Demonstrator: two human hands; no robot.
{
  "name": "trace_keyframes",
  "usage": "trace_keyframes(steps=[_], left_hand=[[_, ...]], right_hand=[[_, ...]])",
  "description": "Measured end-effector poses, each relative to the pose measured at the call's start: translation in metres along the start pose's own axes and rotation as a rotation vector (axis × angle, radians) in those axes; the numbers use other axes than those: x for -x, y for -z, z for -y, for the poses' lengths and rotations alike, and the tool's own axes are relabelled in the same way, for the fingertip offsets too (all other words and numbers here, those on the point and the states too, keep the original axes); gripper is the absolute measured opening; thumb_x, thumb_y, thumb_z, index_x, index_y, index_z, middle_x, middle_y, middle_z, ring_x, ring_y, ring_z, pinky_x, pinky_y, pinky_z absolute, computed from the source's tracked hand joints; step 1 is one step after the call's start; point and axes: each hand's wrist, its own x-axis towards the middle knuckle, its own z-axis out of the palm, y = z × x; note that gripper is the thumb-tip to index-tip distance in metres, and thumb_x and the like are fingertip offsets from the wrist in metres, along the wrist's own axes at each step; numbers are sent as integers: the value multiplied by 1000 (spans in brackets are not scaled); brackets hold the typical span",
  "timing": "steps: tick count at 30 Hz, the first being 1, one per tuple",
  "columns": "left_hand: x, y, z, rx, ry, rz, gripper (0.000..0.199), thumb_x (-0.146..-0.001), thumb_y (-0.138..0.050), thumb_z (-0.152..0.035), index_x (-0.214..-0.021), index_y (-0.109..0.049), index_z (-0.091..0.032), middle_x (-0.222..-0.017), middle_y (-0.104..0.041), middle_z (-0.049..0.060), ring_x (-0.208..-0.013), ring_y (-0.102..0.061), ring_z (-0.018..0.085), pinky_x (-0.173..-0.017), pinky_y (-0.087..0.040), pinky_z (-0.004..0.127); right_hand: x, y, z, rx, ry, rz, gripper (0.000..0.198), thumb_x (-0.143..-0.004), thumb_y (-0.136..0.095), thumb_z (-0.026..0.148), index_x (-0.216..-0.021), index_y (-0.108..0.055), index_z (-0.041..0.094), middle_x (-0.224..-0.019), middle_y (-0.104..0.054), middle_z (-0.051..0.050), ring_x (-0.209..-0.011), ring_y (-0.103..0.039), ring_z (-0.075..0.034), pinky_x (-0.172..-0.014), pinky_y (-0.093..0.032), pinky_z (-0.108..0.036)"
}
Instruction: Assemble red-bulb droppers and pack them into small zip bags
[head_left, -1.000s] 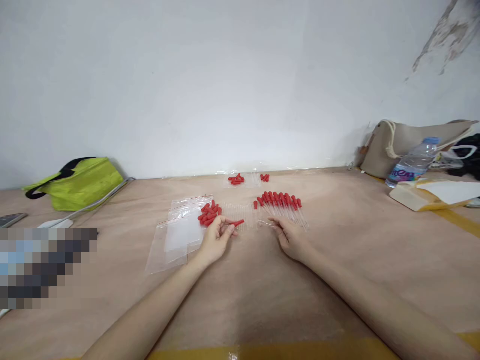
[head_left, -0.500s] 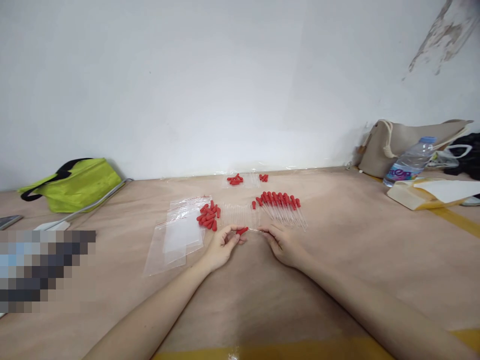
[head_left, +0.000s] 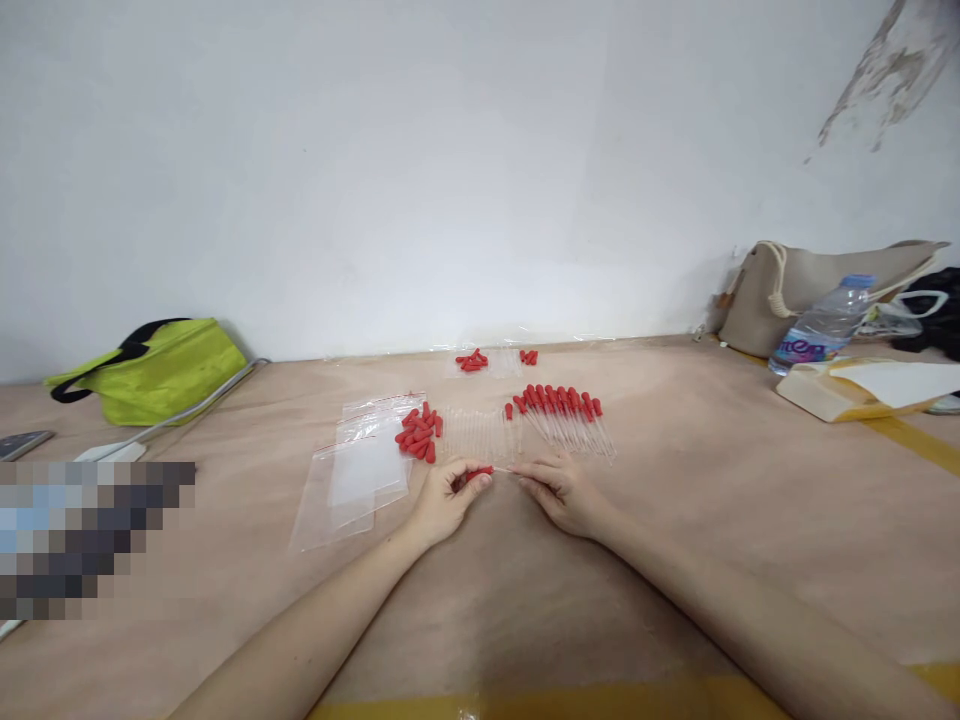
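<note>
My left hand [head_left: 450,495] pinches a red rubber dropper bulb [head_left: 481,471]. Between finger and thumb, my right hand [head_left: 562,490] holds a thin clear dropper tube [head_left: 502,470], whose left end meets the mouth of the bulb. How deep the tube sits inside cannot be seen. A pile of loose red bulbs [head_left: 418,434] lies beyond my left hand. Just past both hands, a row of bare clear tubes [head_left: 472,428] is laid side by side. Behind my right hand rest several droppers with red bulbs [head_left: 562,402] fitted on their tubes.
Clear zip bags [head_left: 352,480] overlap at the left. Farther back lies a bag with red bulbs [head_left: 471,360]. A green pouch [head_left: 172,370] stands at far left; a water bottle [head_left: 821,325], a beige bag [head_left: 757,300] and an opened envelope [head_left: 832,388] are at right.
My hands have come slightly closer together. The left thumb and fingers have closed further around the bulb, and the bulb and tube now lie more nearly in line.
</note>
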Motion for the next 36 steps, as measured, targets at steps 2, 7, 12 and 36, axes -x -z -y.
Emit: trace_keyframes(steps=[2, 7, 12, 36], left_hand=[[1, 2, -3, -28, -46, 10, 19, -81, -53, -30, -85, -64, -15, -80, -60, 5, -74, -54, 15, -69, -42, 26], [4, 3, -9, 42, -74, 113, 18, -82, -52, -28, -85, -64, -15, -78, -56, 4, -67, -54, 12, -64, -44, 24], [7, 2, -11, 37, -56, 182, 18, -82, -52, -29, -82, -64, -15, -78, -55, 3, -59, -52, 10, -56, -43, 22], [5, 4, -17, -181, -193, 192, 13, -82, -53, -23, -84, -63, -15, -78, -58, 4, -73, -55, 13, -66, -43, 24]], right_hand=[[0, 0, -2, -4, 17, 16, 26, -87, -42, 23, -106, -59, 23, -84, -65, -3, -74, -57, -13, -72, -36, -29], [0, 4, -4, 36, 31, 85, 27, -88, -41, 21, -106, -60, 24, -80, -65, -4, -69, -54, -13, -71, -31, -31], [1, 9, -2, 172, 57, 104, 26, -86, -42, 18, -99, -63, 25, -76, -65, -2, -62, -50, -11, -70, -25, -31], [1, 1, 13, 356, 115, 64, 21, -79, -43, 11, -84, -61, 19, -66, -59, 0, -57, -42, -10, -68, -21, -31]])
